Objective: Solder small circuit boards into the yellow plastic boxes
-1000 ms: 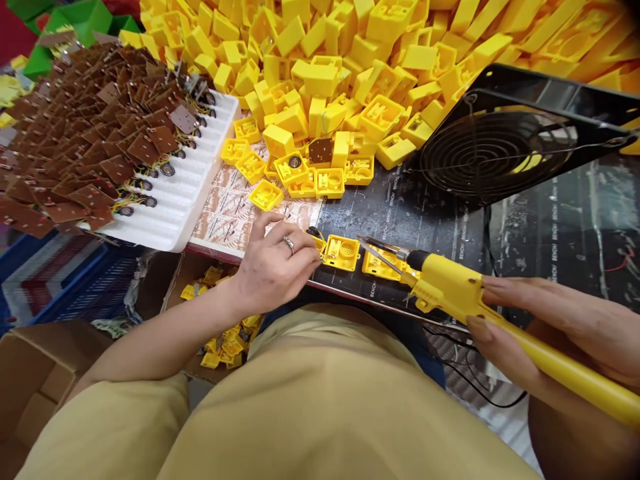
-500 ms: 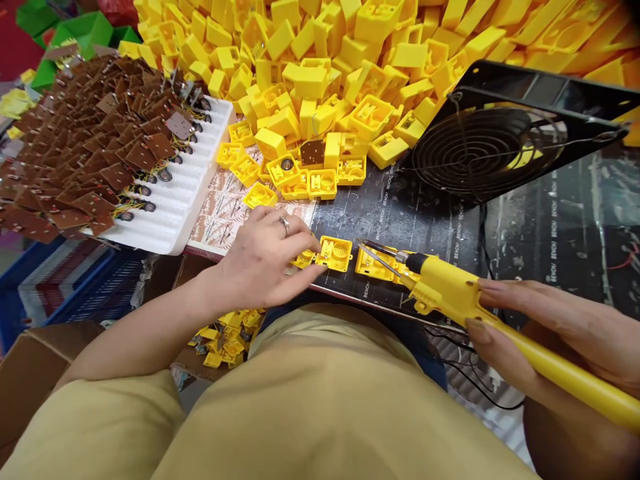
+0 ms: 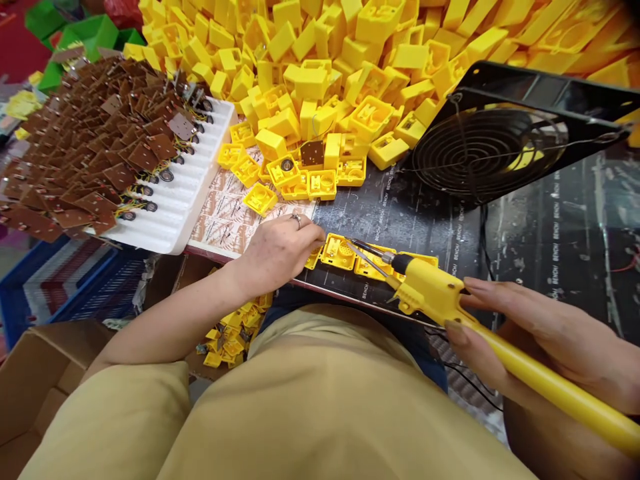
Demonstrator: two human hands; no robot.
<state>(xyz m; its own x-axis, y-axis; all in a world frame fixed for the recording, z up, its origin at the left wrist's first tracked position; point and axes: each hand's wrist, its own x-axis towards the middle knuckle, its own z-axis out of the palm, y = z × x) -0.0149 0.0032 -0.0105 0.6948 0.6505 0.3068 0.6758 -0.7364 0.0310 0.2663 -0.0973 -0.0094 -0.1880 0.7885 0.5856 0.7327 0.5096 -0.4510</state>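
A black square fan with a round wire guard (image 3: 485, 157) stands on the dark, lettered table (image 3: 395, 210). To the fan's left and nearer the person, a row of open yellow plastic cases (image 3: 338, 253) lies along the table's edge. The left hand (image 3: 280, 252), wearing a ring, is at the row's end farthest from the fan; its fingers are bent together, but whether this grip pinches a case cannot be told. The right hand (image 3: 555, 347), on the fan's near side, has its grip pinching a yellow soldering tool with a long handle (image 3: 434, 288). The tool's metal tip points left over the row; contact cannot be told. Far left of the fan, a heap of brown circuit boards (image 3: 95, 147) partly covers a white ridged tray (image 3: 183, 200).
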